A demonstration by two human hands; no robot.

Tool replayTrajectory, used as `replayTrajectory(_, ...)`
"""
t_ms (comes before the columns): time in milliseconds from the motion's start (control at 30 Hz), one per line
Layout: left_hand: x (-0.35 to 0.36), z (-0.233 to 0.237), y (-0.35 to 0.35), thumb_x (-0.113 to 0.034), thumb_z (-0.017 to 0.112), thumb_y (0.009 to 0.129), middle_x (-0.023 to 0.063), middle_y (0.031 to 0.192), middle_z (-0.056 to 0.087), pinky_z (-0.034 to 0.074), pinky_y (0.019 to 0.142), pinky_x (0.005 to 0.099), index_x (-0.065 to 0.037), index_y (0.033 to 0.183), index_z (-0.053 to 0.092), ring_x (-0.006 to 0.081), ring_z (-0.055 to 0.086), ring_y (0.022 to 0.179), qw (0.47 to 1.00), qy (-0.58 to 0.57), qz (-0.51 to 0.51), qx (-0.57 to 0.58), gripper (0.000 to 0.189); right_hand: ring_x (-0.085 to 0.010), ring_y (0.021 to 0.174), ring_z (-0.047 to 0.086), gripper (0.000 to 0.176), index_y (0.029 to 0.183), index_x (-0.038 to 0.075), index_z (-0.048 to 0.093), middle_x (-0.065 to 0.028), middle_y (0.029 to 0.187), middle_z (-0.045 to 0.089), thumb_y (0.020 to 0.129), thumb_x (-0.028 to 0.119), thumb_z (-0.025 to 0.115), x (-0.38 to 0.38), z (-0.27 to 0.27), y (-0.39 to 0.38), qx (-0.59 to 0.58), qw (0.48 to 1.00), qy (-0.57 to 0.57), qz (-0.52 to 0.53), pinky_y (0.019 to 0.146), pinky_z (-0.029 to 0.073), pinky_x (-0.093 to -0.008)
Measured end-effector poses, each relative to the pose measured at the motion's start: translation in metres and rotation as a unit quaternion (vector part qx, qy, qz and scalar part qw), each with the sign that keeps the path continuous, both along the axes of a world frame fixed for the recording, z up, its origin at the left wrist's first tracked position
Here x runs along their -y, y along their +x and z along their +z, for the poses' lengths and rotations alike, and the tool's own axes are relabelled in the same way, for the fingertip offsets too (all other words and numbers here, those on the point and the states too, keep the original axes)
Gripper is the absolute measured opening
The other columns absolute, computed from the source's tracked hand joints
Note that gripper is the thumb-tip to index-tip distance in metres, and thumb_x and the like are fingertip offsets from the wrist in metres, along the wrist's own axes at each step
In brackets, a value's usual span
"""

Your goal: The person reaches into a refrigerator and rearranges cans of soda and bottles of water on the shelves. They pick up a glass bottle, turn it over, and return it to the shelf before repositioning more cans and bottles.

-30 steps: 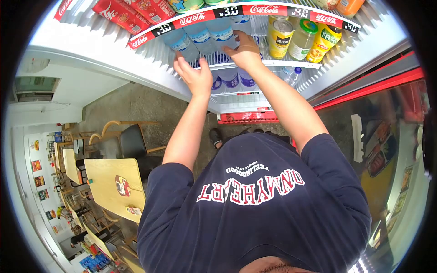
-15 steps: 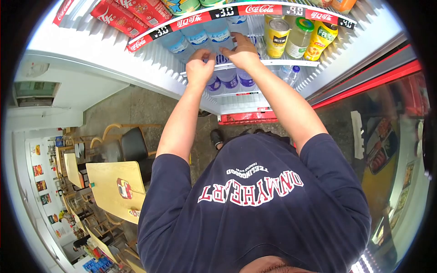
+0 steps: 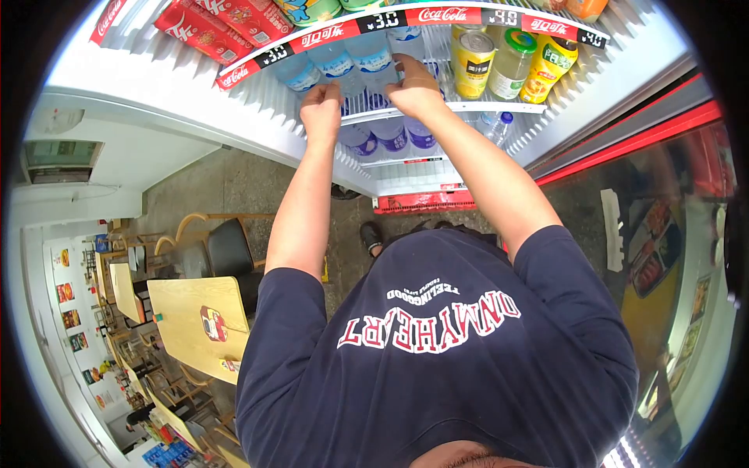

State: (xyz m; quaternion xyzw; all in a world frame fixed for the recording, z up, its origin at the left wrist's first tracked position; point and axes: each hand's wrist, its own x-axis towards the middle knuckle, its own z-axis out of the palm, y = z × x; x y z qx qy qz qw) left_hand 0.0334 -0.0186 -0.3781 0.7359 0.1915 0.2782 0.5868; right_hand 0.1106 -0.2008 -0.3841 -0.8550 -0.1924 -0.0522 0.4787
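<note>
Clear water bottles with blue labels [image 3: 368,56] stand in a row on a fridge shelf. My left hand [image 3: 321,111] is at the shelf's front left, fingers curled against the lower part of the bottles; what they hold, if anything, is hidden. My right hand [image 3: 415,90] is around the lower right side of the third bottle from the left, thumb in front and fingers along its side. The back of the hand hides part of that grip. Below, on a lower shelf, stand bottles with purple labels [image 3: 394,140].
To the right on the same shelf stand a yellow can [image 3: 473,66], a green-capped bottle [image 3: 511,66] and a yellow bottle [image 3: 550,72]. Red cartons [image 3: 207,31] sit above left. A price strip [image 3: 324,36] edges the upper shelf. The fridge door [image 3: 624,140] stands open at right.
My left hand has moved left along the shelf front, away from my right hand. The right hand stays near the same bottle, with only a slight shift of the fingers.
</note>
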Motion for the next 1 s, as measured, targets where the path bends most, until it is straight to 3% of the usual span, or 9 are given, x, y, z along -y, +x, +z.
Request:
replayTrajectory(67, -0.001, 0.002, -0.001, -0.023, 0.07, 0.094, 0.0032, 0.072, 0.066, 0.044, 0.064, 0.027, -0.001, 0.082, 0.069, 0.0101, 0.055, 0.065, 1.0, 0.003, -0.017, -0.018, 0.025, -0.0351, 0.123, 0.058, 0.067, 0.139, 0.005, 0.051, -0.0174, 0.13, 0.062, 0.078, 0.023, 0.072, 0.002, 0.0, 0.002, -0.035, 0.999, 0.019, 0.015, 0.105, 0.048, -0.0413)
replayTrajectory(333, -0.006, 0.003, 0.004, -0.025, 0.07, 0.094, 0.0031, 0.073, 0.066, 0.045, 0.064, 0.0268, -0.002, 0.08, 0.067, 0.0106, 0.056, 0.065, 0.996, 0.017, -0.05, -0.068, 0.028, -0.0357, 0.116, 0.062, 0.06, 0.135, 0.002, 0.055, -0.0182, 0.121, 0.068, 0.078, 0.017, 0.067, 0.004, -0.004, 0.006, -0.038, 0.997, 0.068, -0.008, 0.101, 0.049, -0.041)
replayTrajectory(533, -0.016, -0.002, 0.005, -0.027, 0.07, 0.094, -0.0016, 0.066, 0.055, 0.04, 0.06, 0.0279, -0.005, 0.072, 0.061, 0.0092, 0.05, 0.063, 0.994, -0.019, -0.085, -0.071, 0.032, -0.0353, 0.111, 0.066, 0.054, 0.13, 0.002, 0.06, -0.0175, 0.118, 0.07, 0.078, 0.017, 0.066, 0.007, -0.002, 0.007, -0.045, 0.996, 0.076, -0.01, 0.097, 0.051, -0.04)
replayTrajectory(633, -0.008, 0.009, -0.001, -0.029, 0.072, 0.092, -0.0025, 0.064, 0.051, 0.036, 0.059, 0.0292, -0.005, 0.068, 0.059, 0.0091, 0.044, 0.062, 0.989, 0.073, -0.085, -0.093, 0.037, -0.0336, 0.108, 0.068, 0.049, 0.127, 0.004, 0.063, -0.0164, 0.116, 0.071, 0.08, 0.019, 0.065, 0.006, -0.004, 0.008, -0.071, 0.994, 0.079, 0.008, 0.095, 0.052, -0.0385)
replayTrajectory(733, -0.009, 0.001, -0.001, -0.035, 0.075, 0.087, 0.0046, 0.058, 0.052, 0.039, 0.055, 0.0351, -0.001, 0.068, 0.06, 0.0151, 0.045, 0.056, 0.97, 0.172, -0.132, -0.113, 0.042, -0.0321, 0.106, 0.069, 0.046, 0.125, 0.006, 0.065, -0.0146, 0.115, 0.072, 0.081, 0.02, 0.064, 0.006, -0.007, 0.012, -0.103, 0.991, 0.082, 0.015, 0.094, 0.053, -0.0374)
replayTrajectory(1000, -0.004, 0.005, 0.0, -0.037, 0.075, 0.086, 0.0074, 0.057, 0.05, 0.04, 0.056, 0.0366, 0.0, 0.067, 0.059, 0.0163, 0.045, 0.056, 0.964, 0.199, -0.131, -0.115, 0.044, -0.0317, 0.106, 0.07, 0.046, 0.124, 0.007, 0.066, -0.0126, 0.113, 0.073, 0.081, 0.023, 0.066, 0.006, -0.011, 0.016, -0.12, 0.987, 0.108, 0.015, 0.093, 0.054, -0.0365)
